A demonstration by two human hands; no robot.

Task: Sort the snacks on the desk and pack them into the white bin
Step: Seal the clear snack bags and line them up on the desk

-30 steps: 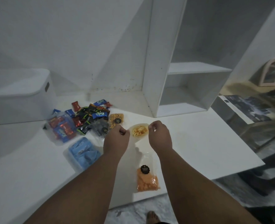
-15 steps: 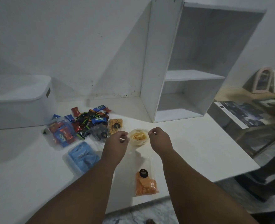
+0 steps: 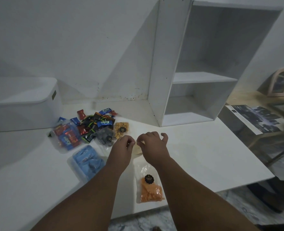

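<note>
White bench [image 3: 196,155], holding snacks not yet packed. Item in hand: small clear pouch [image 3: 137,149], mostly hidden between the two hands near the bench centre; contents cannot be told. Left hand [image 3: 122,148]: thumb and forefinger pinched on the pouch's top edge, remaining fingers curled. Right hand [image 3: 152,145]: thumb and forefinger pinched at the same edge, other fingers spread and raised. Both grips appear narrow, on the pouch film only. Other stock: orange-chip pouch [image 3: 148,187] near the front edge; nut pouch [image 3: 121,130] and dark pouch [image 3: 105,137] just beside the left hand; blue pack [image 3: 88,161] to the left; bag of red and blue bars [image 3: 67,137]; loose pile of small wrapped candies [image 3: 94,122] behind. White bin [image 3: 23,104]: far left, lid on, well apart from the hands. Step judged: sorting, with one pouch being lifted or straightened. Next move likely calls for grouping it with the like pouches, then opening the bin.
</note>
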